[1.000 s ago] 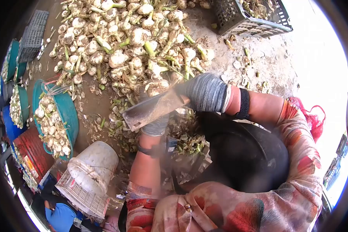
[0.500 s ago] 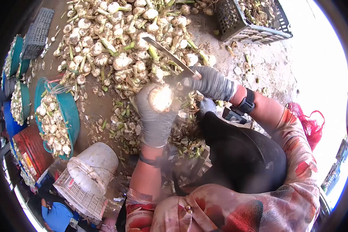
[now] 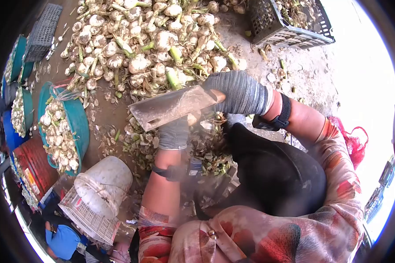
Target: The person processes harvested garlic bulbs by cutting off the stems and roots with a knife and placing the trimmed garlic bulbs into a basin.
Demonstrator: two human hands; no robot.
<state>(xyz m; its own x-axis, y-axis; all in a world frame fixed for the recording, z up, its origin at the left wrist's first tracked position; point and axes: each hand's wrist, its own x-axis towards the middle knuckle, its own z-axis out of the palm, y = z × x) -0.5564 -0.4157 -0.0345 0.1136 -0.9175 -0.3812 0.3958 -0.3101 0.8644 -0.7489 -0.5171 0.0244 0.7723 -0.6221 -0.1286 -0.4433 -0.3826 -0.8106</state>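
Observation:
My right hand [image 3: 237, 93], in a grey knit glove, is closed round the wooden handle of a cleaver [image 3: 173, 105]. Its broad, dirt-smeared blade lies flat to the camera and points left. Behind the blade is my left hand [image 3: 173, 135], also gloved, with its fingers hidden. A pale piece of a garlic bulb [image 3: 192, 118] shows at the blade's lower edge, in that hand's grip. Just beyond both hands spreads a big heap of garlic bulbs [image 3: 139, 64] with stems and roots on.
A black plastic crate [image 3: 289, 38] stands at upper right. To the left are a teal basin [image 3: 81, 131] of trimmed garlic, a white bucket [image 3: 107, 182] on a white crate [image 3: 90, 219], and a red tub [image 3: 37, 162]. Garlic scraps [image 3: 138, 147] litter the floor. A person in blue [image 3: 63, 241] is at lower left.
The cleaver has turned from edge-on to broadside and swung down in front of my left hand. The bulb, in full view before, is now mostly covered by the blade.

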